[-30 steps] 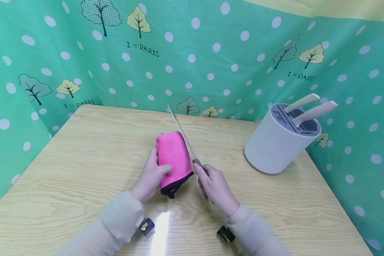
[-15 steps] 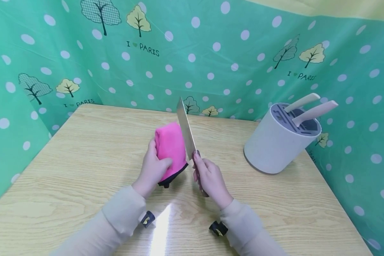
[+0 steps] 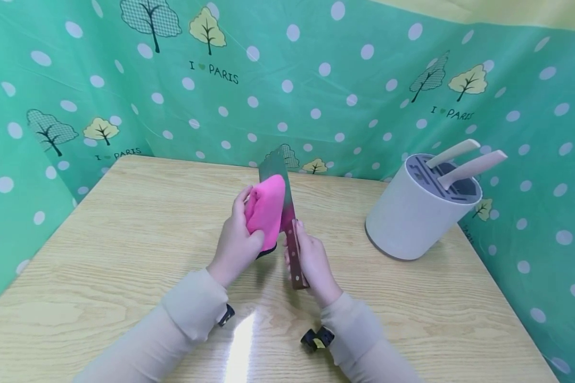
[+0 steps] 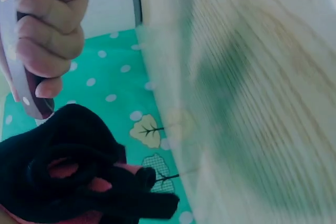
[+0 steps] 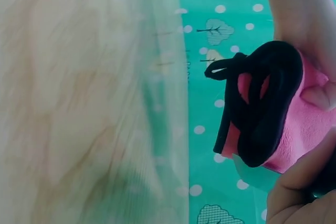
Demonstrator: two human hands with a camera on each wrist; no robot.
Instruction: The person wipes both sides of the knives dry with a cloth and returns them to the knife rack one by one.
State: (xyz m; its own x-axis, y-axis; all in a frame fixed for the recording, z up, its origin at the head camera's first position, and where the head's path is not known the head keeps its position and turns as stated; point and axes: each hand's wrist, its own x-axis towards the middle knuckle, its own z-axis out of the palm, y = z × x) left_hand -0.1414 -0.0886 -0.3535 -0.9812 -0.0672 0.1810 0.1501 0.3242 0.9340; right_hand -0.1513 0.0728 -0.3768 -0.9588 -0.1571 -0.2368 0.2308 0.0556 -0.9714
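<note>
My left hand grips a folded pink cloth with black edging. The edging and a black hanging loop show in the right wrist view. In my right hand I hold a cleaver by its brown riveted handle, with the broad blade pointing up and away. The cloth overlaps the blade's near face in the head view and hides part of it. Whether they touch I cannot tell. In the left wrist view, my right fingers are curled round the handle.
A white knife block stands at the right of the wooden table. Two knives sit in it, one with a cream handle, one with a pink handle. A green dotted curtain closes off the back and sides.
The cleaver has turned from nearly edge-on to show its broad face. My left hand has raised the cloth and moved it right, over the blade. My right hand has shifted slightly left.
</note>
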